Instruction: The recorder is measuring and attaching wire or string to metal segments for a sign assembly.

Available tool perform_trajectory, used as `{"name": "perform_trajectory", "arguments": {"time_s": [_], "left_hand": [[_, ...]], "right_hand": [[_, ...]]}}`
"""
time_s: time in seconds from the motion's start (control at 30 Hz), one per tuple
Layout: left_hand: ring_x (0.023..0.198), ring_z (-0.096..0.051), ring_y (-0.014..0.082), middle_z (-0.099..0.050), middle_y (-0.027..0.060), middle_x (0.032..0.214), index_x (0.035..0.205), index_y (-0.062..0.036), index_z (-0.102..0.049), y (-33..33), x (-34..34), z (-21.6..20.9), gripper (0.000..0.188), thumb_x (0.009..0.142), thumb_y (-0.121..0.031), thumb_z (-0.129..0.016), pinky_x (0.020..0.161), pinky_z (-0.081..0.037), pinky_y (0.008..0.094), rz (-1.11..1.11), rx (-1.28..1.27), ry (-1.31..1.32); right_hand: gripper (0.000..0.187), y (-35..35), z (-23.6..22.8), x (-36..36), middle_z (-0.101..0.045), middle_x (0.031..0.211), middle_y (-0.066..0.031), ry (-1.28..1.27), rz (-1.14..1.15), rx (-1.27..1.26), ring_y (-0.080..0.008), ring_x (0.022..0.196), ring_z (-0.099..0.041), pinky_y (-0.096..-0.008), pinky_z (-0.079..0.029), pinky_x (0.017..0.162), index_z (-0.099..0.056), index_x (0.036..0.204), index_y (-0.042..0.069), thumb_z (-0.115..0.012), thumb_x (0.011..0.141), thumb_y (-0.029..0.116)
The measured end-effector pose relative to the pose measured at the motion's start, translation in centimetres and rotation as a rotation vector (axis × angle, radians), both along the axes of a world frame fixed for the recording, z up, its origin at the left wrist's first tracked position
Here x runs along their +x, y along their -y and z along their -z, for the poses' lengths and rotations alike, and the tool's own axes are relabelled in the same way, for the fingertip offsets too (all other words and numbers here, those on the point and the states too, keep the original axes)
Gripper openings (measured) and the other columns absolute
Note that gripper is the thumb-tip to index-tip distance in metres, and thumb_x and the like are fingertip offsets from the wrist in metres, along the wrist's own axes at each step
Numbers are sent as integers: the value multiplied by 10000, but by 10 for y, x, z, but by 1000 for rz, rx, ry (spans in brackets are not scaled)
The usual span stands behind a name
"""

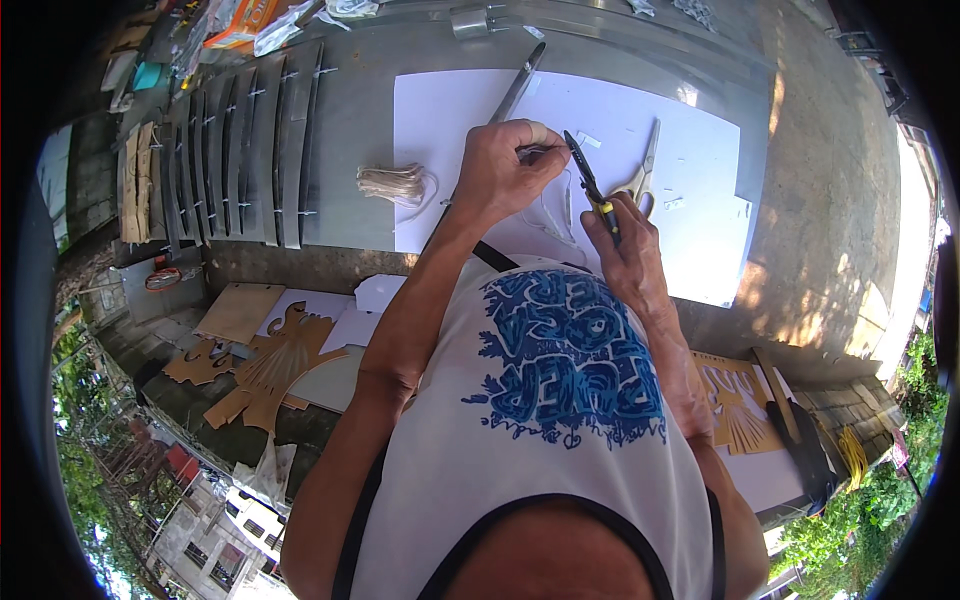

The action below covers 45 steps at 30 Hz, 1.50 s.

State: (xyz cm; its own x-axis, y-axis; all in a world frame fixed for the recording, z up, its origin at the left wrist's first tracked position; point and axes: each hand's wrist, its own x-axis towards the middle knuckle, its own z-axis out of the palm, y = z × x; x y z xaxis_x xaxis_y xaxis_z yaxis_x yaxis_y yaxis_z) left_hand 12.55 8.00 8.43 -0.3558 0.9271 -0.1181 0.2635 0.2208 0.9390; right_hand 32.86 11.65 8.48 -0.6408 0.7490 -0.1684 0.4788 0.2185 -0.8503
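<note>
My left hand (pixel 508 168) is closed in a pinch over the white sheet (pixel 690 250); what its fingertips hold is too small to make out. A long dark strip (pixel 520 82) runs slantwise under this hand and wrist. In my right hand (pixel 628 255) is a pair of black-and-yellow pliers (pixel 590 180), their narrow tip pointing up close to the left fingertips. Just right of the pliers lie scissors (pixel 648 165) with pale handles, blades pointing away. White cord (pixel 548 222) loops on the sheet between my hands. A bundle of pale cord (pixel 392 185) sits left of my left wrist.
Several dark curved strips (pixel 280 150) with small ties lie side by side on the grey table (pixel 350 100). Wood pieces (pixel 138 185) are at its left end. Cut-out brown panels (pixel 285 350) lie below the near edge. A metal cylinder (pixel 470 22) stands at the far side.
</note>
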Motion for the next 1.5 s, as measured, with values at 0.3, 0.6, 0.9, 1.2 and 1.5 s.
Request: {"name": "perform_trajectory", "arguments": {"time_s": [0.3,0.6,0.9,1.2,1.5], "left_hand": [[788,-664,91,-739,80,865,999,14,-758,1,3,-1,185,889,-135,-751,703,-536,238,49,3,55],[868,-680,129,-745,90,944,1035,-3,-754,-1,6,13,166,913,-112,-725,794,-543,247,70,115,465],[853,-675,118,-738,93,952,1087,25,-728,17,-4,14,220,955,-148,-692,743,-545,224,27,85,557],[738,-658,100,-744,81,864,1049,25,-743,25,-9,20,215,931,-147,-690,671,-523,239,178,27,341],[751,-652,124,-734,88,846,974,23,-747,21,-2,12,158,878,-97,-713,693,-517,264,339,-92,280]], "right_hand": [[180,4,2,-1,-547,915,-237,-19,25,116,-425,754,-584,-477,-463,676,-524,953,-58,-628,948,89],[279,9,10,2,-604,858,-119,-432,320,-722,-206,718,-592,-360,-466,642,-593,1049,-14,-538,1036,259],[530,-78,130,102,-599,1072,-181,712,-2,856,-308,948,-587,-436,-503,791,-604,1126,11,-506,1007,518],[380,-43,47,38,-556,1250,-168,20,231,409,-326,1024,-629,-454,-543,842,-590,1293,85,-676,939,194],[454,-34,1,-5,-584,1102,-70,-118,-319,775,-254,998,-600,-373,-512,840,-696,1103,156,-747,677,7]]}}
